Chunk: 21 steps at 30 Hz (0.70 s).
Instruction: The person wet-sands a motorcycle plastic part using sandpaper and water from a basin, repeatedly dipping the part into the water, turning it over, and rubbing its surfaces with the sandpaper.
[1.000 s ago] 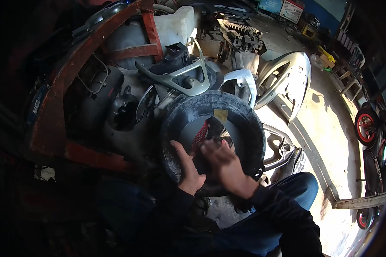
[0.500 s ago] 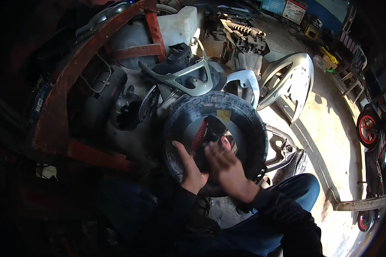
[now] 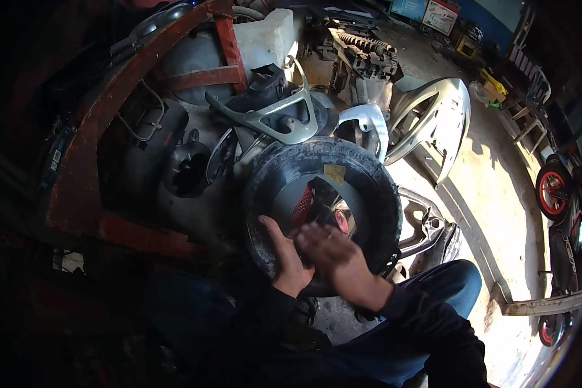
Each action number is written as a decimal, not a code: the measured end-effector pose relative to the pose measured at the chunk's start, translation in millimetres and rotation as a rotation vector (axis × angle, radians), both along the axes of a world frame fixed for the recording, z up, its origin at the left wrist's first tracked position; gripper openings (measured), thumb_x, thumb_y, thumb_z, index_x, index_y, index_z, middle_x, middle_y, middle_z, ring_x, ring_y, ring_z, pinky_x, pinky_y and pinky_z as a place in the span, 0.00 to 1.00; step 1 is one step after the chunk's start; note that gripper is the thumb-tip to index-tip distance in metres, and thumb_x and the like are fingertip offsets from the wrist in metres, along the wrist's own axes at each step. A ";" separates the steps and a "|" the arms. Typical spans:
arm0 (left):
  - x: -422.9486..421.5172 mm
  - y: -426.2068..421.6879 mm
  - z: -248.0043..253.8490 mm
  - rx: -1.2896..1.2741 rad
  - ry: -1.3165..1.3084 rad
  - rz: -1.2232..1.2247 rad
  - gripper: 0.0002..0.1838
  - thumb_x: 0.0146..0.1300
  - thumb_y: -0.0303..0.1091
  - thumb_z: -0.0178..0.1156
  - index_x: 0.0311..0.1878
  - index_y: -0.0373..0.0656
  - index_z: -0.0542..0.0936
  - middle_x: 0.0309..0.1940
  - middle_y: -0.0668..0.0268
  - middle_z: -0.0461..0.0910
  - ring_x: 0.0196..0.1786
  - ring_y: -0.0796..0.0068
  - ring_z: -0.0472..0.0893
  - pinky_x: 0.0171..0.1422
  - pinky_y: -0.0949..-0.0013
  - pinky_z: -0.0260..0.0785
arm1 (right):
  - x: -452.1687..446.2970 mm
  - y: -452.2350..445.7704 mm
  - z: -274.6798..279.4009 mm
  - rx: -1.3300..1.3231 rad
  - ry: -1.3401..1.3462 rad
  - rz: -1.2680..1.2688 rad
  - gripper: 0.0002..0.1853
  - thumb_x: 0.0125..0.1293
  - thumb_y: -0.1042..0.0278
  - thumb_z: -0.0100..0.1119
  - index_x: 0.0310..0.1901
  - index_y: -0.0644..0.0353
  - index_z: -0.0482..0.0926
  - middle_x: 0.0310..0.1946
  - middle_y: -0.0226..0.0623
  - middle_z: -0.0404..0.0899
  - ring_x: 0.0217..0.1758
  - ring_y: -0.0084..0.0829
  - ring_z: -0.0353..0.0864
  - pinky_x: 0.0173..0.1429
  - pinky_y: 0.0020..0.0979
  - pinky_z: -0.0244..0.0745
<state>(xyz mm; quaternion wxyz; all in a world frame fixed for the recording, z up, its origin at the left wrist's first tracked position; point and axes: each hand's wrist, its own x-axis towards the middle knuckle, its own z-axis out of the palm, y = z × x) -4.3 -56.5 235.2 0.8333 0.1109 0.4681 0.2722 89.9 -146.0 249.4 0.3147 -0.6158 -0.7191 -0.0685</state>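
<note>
Your left hand (image 3: 290, 264) is at the near-left side of the glossy dark panel (image 3: 322, 199); thumb up and away from the fingers. Most of those fingers are hidden, so can't tell whether they're closed on it. Your right hand (image 3: 337, 262) is flat, fingers extended, laid across the panel's near end. Its fingertips are blurred; can't tell if they press or just skim.

The panel sits in the mouth of the black basin (image 3: 290, 150), tilted, far end pointing away from you. Can't tell if it touches the bottom. Red perforated strip (image 3: 302, 205) runs along its left edge; round pinkish-red patch (image 3: 341, 220) shows on its right side. Basin rim is scuffed whitish, interior grey. Tan patch (image 3: 334, 172) on the far inner wall, just beyond the panel.

Around you: grey-green bracket-shaped fairing (image 3: 297, 126) right behind the basin, silver-blue fairing piece (image 3: 370, 123) just beside it, large silver fairing (image 3: 458, 113) farther right. Springs and dark parts (image 3: 368, 46) beyond those. Red metal frame (image 3: 77, 168) on your left, chipped paint. Black bracket (image 3: 427, 223) near the basin's right side, on sunlit floor (image 3: 498, 246). Red-rimmed wheel (image 3: 552, 193) at far right, well apart from the basin.
</note>
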 end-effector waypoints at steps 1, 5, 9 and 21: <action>-5.1 3.1 -6.7 0.084 -0.096 -0.071 0.61 0.46 0.93 0.43 0.58 0.38 0.74 0.54 0.62 0.77 0.61 0.66 0.76 0.70 0.54 0.65 | -4.5 -4.4 0.3 0.020 -0.008 0.031 0.28 0.52 0.72 0.61 0.58 0.68 0.79 0.58 0.47 0.81 0.65 0.43 0.80 0.70 0.43 0.72; -0.9 -4.6 21.1 0.040 -0.081 -0.028 0.58 0.48 0.91 0.44 0.55 0.39 0.77 0.48 0.65 0.80 0.55 0.67 0.79 0.66 0.55 0.70 | 13.8 6.6 -0.9 -0.070 0.080 -0.118 0.24 0.54 0.72 0.61 0.55 0.67 0.81 0.58 0.48 0.81 0.64 0.42 0.80 0.70 0.42 0.72; -11.3 1.6 2.7 0.148 -0.174 -0.095 0.59 0.50 0.90 0.45 0.60 0.38 0.75 0.57 0.62 0.78 0.64 0.64 0.75 0.75 0.50 0.60 | -14.1 -7.9 2.6 0.032 -0.032 0.056 0.30 0.50 0.70 0.63 0.58 0.68 0.78 0.58 0.48 0.81 0.63 0.43 0.81 0.72 0.42 0.71; 0.5 6.1 13.2 0.013 -0.156 0.022 0.64 0.49 0.92 0.41 0.65 0.36 0.72 0.46 0.62 0.82 0.43 0.71 0.82 0.48 0.70 0.78 | 1.0 2.8 -0.9 -0.007 -0.014 -0.081 0.23 0.55 0.71 0.59 0.55 0.68 0.81 0.56 0.47 0.82 0.64 0.40 0.81 0.69 0.40 0.73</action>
